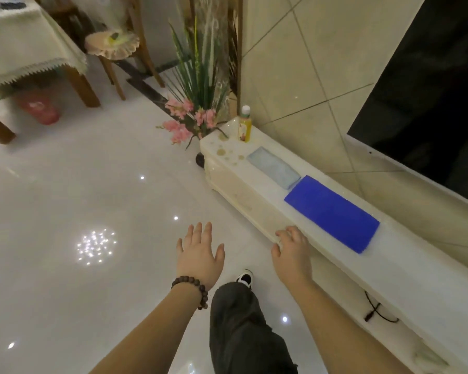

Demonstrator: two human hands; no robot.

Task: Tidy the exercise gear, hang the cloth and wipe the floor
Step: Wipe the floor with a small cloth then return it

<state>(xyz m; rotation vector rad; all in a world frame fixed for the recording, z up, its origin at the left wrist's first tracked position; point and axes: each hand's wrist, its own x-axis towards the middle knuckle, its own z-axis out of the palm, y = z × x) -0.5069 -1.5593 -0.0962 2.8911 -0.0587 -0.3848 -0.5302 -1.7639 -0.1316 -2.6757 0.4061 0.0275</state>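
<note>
Left hand: held palm-down above the floor, fingers straight and spread, nothing held; a bead bracelet is worn at the wrist.
Right hand: held at the front edge of the counter, fingers loosely curled, nothing gripped; contact with the edge cannot be told.
Blue cloth: laid flat on the counter top, just beyond the right hand.
Pale cloth: folded, laid beside the blue cloth's far end.
Bottle: stood upright near the counter's far end, yellowish spots seen beside it.
Television: mounted on the tiled wall above the counter.
Flowers: placed on the floor past the counter's end.
</note>
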